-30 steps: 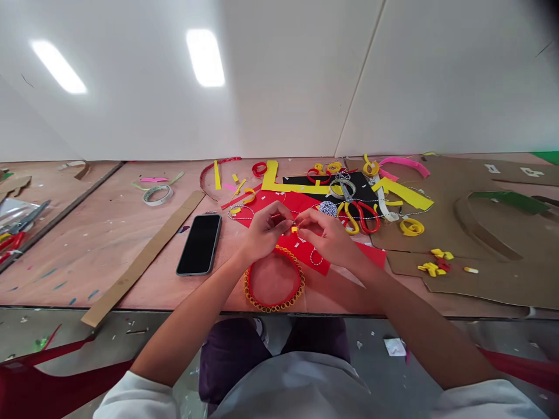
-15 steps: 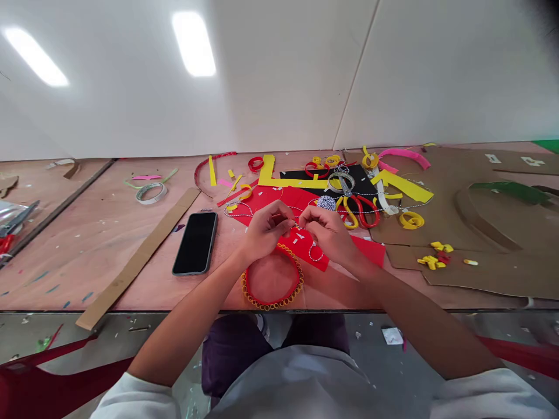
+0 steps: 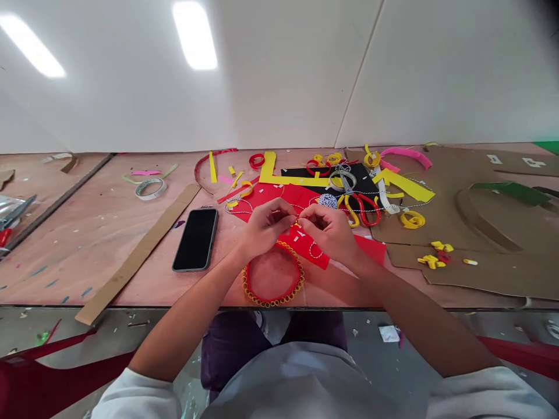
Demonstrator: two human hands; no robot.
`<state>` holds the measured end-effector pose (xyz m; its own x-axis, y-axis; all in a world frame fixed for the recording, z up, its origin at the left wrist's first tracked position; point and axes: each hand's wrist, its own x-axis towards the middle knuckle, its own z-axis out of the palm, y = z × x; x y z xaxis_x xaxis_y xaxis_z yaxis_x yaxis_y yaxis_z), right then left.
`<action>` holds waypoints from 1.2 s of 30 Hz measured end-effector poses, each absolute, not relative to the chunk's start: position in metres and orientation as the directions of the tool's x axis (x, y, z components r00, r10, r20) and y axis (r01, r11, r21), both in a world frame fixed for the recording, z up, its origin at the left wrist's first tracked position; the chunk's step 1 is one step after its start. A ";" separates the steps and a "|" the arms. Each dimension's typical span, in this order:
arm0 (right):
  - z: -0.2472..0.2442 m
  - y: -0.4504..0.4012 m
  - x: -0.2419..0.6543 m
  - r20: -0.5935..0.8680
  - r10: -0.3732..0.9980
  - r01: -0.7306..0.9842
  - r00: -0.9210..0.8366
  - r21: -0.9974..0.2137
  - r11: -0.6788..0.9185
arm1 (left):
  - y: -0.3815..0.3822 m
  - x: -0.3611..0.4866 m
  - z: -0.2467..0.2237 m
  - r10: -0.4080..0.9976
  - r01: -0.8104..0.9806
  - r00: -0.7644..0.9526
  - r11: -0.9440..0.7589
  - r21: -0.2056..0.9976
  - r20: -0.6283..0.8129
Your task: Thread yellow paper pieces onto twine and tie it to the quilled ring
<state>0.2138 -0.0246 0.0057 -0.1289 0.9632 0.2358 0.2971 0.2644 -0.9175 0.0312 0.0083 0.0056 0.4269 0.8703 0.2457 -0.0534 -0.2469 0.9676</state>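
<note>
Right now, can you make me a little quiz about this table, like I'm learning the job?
1. Multiple choice: what lies on the table between the person's forearms?
A) a roll of tape
B) a red ring edged with yellow coils
C) a green paper strip

2. True or false: the black phone lies nearer the left hand than the right hand.

3. Fill in the missing word: the scissors have one red handle and one ____ handle.

Key: 1 B; 2 true; 3 yellow.
</note>
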 end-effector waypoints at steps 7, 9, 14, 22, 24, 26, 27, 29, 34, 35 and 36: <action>0.005 -0.025 0.217 0.283 0.948 0.309 -0.143 -0.898 0.314 | 0.010 0.029 0.004 0.873 0.056 0.406 -0.320 0.946 0.271; 0.003 -0.025 0.217 0.299 0.945 0.342 -0.130 -0.881 0.326 | 0.012 0.029 0.002 0.871 0.131 0.381 -0.382 0.915 0.309; 0.000 -0.022 0.217 0.342 0.931 0.379 -0.130 -0.850 0.365 | 0.011 0.028 0.002 0.817 0.275 0.379 -0.548 0.790 0.434; -0.006 -0.017 0.219 0.376 0.920 0.386 -0.113 -0.836 0.390 | 0.008 0.027 0.004 0.757 0.329 0.455 -0.632 0.702 0.469; -0.007 -0.017 0.219 0.381 0.916 0.393 -0.122 -0.829 0.397 | 0.008 0.027 0.004 0.749 0.345 0.472 -0.643 0.684 0.466; -0.007 -0.017 0.219 0.392 0.912 0.417 -0.125 -0.813 0.406 | 0.009 0.027 0.003 0.735 0.361 0.489 -0.660 0.658 0.469; -0.007 -0.017 0.219 0.398 0.909 0.431 -0.122 -0.804 0.409 | 0.009 0.027 0.002 0.729 0.362 0.496 -0.668 0.650 0.472; -0.008 -0.018 0.218 0.404 0.908 0.458 -0.112 -0.790 0.408 | 0.009 0.027 0.001 0.720 0.354 0.508 -0.675 0.648 0.472; -0.010 -0.017 0.219 0.408 0.908 0.491 -0.096 -0.774 0.400 | 0.009 0.028 0.001 0.743 0.337 0.478 -0.648 0.683 0.469; -0.010 -0.017 0.219 0.410 0.907 0.495 -0.094 -0.771 0.400 | 0.009 0.028 0.002 0.752 0.329 0.466 -0.636 0.698 0.466; -0.011 -0.017 0.219 0.412 0.907 0.499 -0.090 -0.769 0.400 | 0.009 0.028 0.002 0.761 0.318 0.458 -0.623 0.714 0.460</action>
